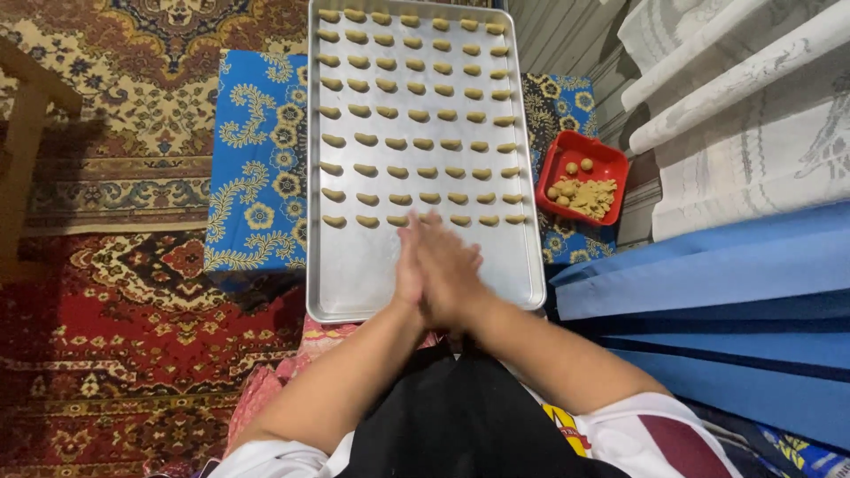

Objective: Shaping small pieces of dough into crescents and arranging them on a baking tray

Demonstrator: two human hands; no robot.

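Metal tray point(354, 274) holds rows of dough pieces point(416, 115); above its near end, left hand point(409, 265) and right hand point(452, 274) press flat, palm to palm, whether anything lies between them I cannot tell.

Left hand point(409, 265), right hand point(452, 270) pressed together over baking tray point(354, 274).

Home floor setting, patterned carpet point(133, 292), curtains point(753, 106), baking tray point(354, 283) of dough pieces point(416, 115)

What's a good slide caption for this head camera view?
Left hand and right hand pressed palm to palm over a metal tray lined with curved dough pieces.
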